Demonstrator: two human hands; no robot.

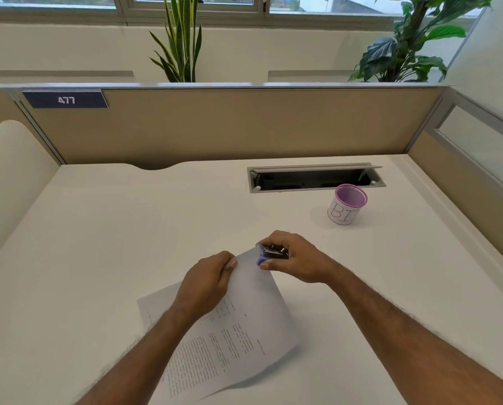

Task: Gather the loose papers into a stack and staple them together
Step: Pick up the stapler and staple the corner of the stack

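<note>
White printed papers (238,325) lift off the desk (98,229), their far corner raised. Left hand (206,283) pinches the top edge between thumb and fingers. Right hand (294,257) clenches a small blue-and-black stapler (270,253) over that corner.

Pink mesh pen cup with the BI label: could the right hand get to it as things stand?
Probably yes, though not freely. The pink mesh pen cup stands alone on the white desk, with nothing between it and the right hand. That hand is closed around the small blue and black stapler.
</note>
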